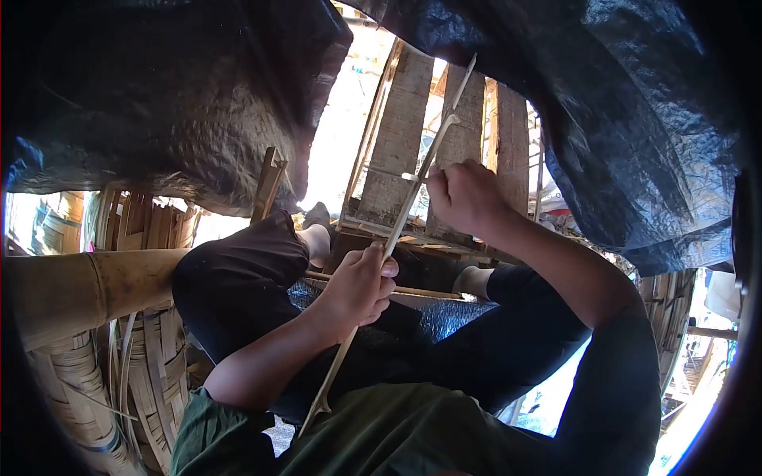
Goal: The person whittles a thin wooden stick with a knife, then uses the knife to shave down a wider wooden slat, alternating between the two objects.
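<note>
A long, thin bamboo stick (404,213) with knobbly joints runs at a slant from near my lap up toward the wooden slats. My left hand (361,289) is closed around its lower middle, thumb on the right side. Higher up, my right hand (470,197) makes a fist just right of the stick. From that fist a thin blade-like tool (384,170) seems to reach left across the stick; its handle is hidden in the fingers. A small pale piece (409,177) shows where the two cross.
Wooden slats (401,127) stand in front beyond my feet. Dark plastic sheeting hangs at upper left (198,95) and right (635,119). A thick bamboo pole (103,289) lies at my left, with woven bamboo (87,389) below it. My bent legs (238,278) frame the work.
</note>
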Motion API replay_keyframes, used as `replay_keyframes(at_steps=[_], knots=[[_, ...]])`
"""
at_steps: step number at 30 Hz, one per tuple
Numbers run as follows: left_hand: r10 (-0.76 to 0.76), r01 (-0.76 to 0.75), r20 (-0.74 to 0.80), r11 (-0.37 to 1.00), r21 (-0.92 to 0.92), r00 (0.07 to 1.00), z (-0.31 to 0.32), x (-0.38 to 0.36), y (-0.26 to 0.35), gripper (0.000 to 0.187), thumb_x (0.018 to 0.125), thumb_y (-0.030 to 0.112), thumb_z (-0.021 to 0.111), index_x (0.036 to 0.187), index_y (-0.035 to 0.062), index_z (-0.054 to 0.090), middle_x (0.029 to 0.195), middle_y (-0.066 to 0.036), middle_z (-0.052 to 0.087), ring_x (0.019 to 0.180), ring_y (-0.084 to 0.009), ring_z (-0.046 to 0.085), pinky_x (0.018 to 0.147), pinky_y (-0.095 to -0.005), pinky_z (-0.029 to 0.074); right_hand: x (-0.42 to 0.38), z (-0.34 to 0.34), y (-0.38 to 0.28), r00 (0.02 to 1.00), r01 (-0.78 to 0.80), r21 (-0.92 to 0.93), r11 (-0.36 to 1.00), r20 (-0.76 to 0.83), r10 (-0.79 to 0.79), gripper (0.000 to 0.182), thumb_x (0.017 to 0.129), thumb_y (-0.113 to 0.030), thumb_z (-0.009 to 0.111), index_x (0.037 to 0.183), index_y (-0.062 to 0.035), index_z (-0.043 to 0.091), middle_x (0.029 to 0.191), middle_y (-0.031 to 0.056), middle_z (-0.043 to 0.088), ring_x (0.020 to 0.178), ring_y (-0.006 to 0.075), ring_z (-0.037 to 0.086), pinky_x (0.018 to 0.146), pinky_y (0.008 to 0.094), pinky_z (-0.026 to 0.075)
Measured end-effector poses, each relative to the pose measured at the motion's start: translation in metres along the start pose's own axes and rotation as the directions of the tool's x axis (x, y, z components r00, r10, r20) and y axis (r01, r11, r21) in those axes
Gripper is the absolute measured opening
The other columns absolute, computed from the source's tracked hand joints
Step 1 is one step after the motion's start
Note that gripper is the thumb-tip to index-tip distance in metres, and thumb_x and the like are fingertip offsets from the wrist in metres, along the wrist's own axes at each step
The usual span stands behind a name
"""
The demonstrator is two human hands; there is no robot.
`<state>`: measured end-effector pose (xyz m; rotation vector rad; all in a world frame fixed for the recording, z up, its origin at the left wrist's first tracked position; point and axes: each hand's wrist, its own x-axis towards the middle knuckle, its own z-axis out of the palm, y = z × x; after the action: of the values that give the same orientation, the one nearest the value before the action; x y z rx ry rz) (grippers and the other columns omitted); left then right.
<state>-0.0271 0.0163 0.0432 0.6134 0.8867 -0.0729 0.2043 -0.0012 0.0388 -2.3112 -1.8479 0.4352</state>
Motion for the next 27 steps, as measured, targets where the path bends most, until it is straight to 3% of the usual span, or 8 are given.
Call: replay_keyframes(at_steps=[3,7,10,13,17,21,23,27], knots=[[0.001,-0.001,-0.027,1.000,-0.008,1.000,0.002,0.002,-0.002,0.039,0.101,0.039,0.029,0.072,0.0155,0.039,0.049,0.005,0.027,0.033,-0.0077,0.023,0.031,-0.0256,0.020,0.031,0.003,0.041,0.965,-0.240,0.088,0.967,-0.090,0.247,0.054,0.094,-0.035,0.034,0.067,0.0027,0.062,0.067,0.0228,0.064,0.067,0.0398,0.066,0.072,0.0501,0.053],[0.082,-0.082,-0.034,0.997,0.014,0.996,0.007,0.005,-0.003,0.041,0.102,0.040,0.028,0.072,0.0153,0.039,0.049,0.005,0.027,0.033,-0.0071,0.023,0.031,-0.0254,0.020,0.031,-0.018,0.043,0.962,-0.268,0.054,0.962,-0.042,0.270,0.052,0.094,-0.034,0.036,0.066,0.0019,0.062,0.063,0.0247,0.061,0.067,0.0394,0.066,0.071,0.0497,0.053],[0.067,-0.064,-0.051,0.996,0.063,0.996,0.006,0.006,-0.001,0.042,0.102,0.042,0.027,0.072,0.0153,0.039,0.050,0.006,0.026,0.033,-0.0066,0.022,0.031,-0.0252,0.019,0.011,-0.010,0.007,1.000,0.001,-0.082,0.997,0.004,0.000,0.043,0.092,-0.029,0.044,0.068,0.0013,0.062,0.066,0.0254,0.062,0.068,0.0393,0.066,0.074,0.0506,0.053],[0.046,-0.046,-0.053,0.999,0.013,0.998,0.008,0.008,-0.003,0.042,0.102,0.042,0.027,0.072,0.0154,0.038,0.050,0.006,0.025,0.034,-0.0063,0.021,0.032,-0.0253,0.018,0.023,-0.019,0.012,0.983,-0.168,-0.010,0.986,0.072,0.168,0.044,0.092,-0.033,0.044,0.075,0.0020,0.064,0.072,0.0252,0.064,0.072,0.0396,0.067,0.078,0.0510,0.052],[0.087,-0.084,-0.054,0.994,0.069,0.995,0.006,0.014,-0.001,0.040,0.102,0.042,0.028,0.073,0.0156,0.038,0.051,0.005,0.025,0.034,-0.0065,0.022,0.032,-0.0249,0.019,0.051,-0.011,0.072,0.946,-0.236,-0.046,0.971,-0.238,0.219,0.053,0.093,-0.035,0.038,0.072,0.0074,0.062,0.073,0.0325,0.061,0.070,0.0457,0.064,0.070,0.0508,0.052],[0.085,-0.084,-0.003,0.993,0.088,0.996,-0.002,0.019,0.002,0.039,0.102,0.041,0.028,0.075,0.0154,0.038,0.051,0.005,0.028,0.034,-0.0075,0.024,0.033,-0.0249,0.022,0.063,0.006,0.086,0.945,-0.206,0.013,0.979,-0.259,0.202,0.059,0.095,-0.044,0.038,0.071,0.0053,0.061,0.064,0.0253,0.061,0.064,0.0424,0.063,0.067,0.0482,0.051],[0.088,-0.083,-0.029,0.985,0.149,0.996,0.000,0.022,0.003,0.039,0.103,0.041,0.028,0.075,0.0149,0.038,0.051,0.005,0.029,0.033,-0.0082,0.025,0.033,-0.0249,0.024,0.054,-0.023,0.049,0.903,-0.428,0.345,0.835,0.128,0.409,0.070,0.093,-0.057,0.038,0.084,0.0085,0.061,0.073,0.0211,0.064,0.074,0.0325,0.067,0.072,0.0435,0.052],[0.146,-0.139,-0.002,0.941,0.307,0.989,-0.003,0.027,0.000,0.042,0.102,0.042,0.026,0.076,0.0134,0.040,0.051,0.003,0.034,0.034,-0.0089,0.031,0.034,-0.0239,0.028,0.043,-0.018,0.030,0.910,-0.397,0.372,0.839,0.280,0.307,0.058,0.088,-0.053,0.052,0.081,0.0042,0.058,0.070,0.0146,0.061,0.067,0.0236,0.063,0.064,0.0396,0.049]])
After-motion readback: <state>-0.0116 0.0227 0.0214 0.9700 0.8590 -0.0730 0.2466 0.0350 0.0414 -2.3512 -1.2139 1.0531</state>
